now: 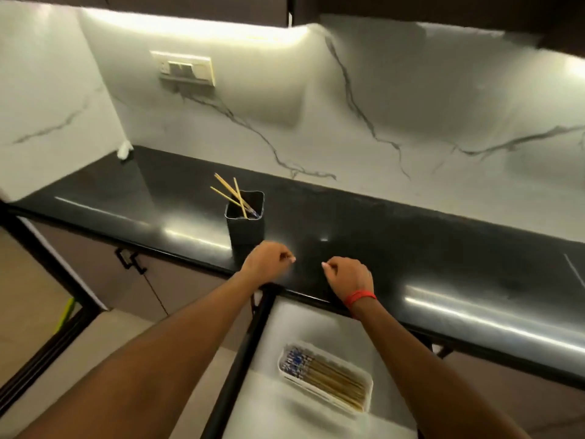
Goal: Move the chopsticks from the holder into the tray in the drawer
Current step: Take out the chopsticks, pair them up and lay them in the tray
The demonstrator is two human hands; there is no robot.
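A black square holder (245, 223) stands on the black countertop (395, 236) with a few wooden chopsticks (231, 195) leaning out to the left. Below the counter edge an open drawer (304, 324) holds a white tray (367, 380) with several chopsticks (329, 377) lying in it, blue patterned ends to the left. My left hand (266, 261) hovers just in front of the holder, fingers loosely curled, holding nothing. My right hand (348, 277), with a red band on the wrist, hovers beside it over the counter edge, also loosely curled and empty.
A marble backsplash with a switch plate (186, 69) rises behind the counter. A white crumpled object (124, 149) lies in the back left corner. Cabinet doors with a black handle (129, 261) sit below at left. The drawer's black side rail (243, 359) runs between my forearms.
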